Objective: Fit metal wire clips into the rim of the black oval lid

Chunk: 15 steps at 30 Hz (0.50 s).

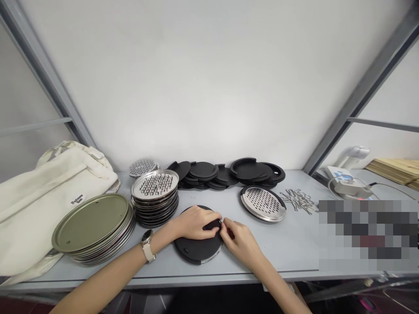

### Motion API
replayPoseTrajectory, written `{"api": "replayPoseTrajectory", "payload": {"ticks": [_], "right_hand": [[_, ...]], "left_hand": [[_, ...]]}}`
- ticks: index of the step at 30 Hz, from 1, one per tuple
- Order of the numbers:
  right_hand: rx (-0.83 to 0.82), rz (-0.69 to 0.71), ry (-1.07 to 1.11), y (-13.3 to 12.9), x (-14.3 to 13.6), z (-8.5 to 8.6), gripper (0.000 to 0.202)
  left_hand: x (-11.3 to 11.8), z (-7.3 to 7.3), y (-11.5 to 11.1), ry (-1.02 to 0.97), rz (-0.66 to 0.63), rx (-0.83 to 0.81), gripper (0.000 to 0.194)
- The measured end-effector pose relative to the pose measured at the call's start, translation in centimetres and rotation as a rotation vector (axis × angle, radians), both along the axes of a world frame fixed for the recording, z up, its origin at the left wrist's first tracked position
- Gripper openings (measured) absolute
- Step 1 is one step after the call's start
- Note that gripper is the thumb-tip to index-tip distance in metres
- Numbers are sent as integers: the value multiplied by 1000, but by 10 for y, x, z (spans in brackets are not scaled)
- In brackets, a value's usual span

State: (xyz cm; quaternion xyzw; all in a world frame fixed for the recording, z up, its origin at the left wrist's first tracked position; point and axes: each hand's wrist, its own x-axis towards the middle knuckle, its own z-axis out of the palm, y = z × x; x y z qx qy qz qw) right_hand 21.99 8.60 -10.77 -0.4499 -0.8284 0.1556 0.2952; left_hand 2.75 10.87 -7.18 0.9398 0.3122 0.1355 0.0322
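Note:
A round black disc [196,252] with a metal rim showing at its lower right lies flat on the grey table in front of me. My left hand [198,222], a watch on its wrist, rests across this disc with thumb and fingers curled toward its right edge. At that edge, my right hand [237,237] pinches a small shiny metal piece, mostly hidden by the fingertips. A perforated metal grater disc [263,203] in a black holder lies to the right. Beyond it is a loose pile of wire clips [299,200].
Stacked grater discs [154,185] and a taller pile of green-topped round plates [91,224] stand left, beside a cream bag [36,187]. Black round holders [203,170] line the wall. A white device [352,187] with a cable and wooden boards [393,170] sit right.

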Motion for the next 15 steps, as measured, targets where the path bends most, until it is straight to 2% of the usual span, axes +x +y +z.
{"api": "replayPoseTrajectory", "payload": {"ticks": [15], "right_hand": [[6, 3, -12, 0, 0, 0, 24]], "left_hand": [[0, 1, 0, 3, -4, 4, 21]]}}
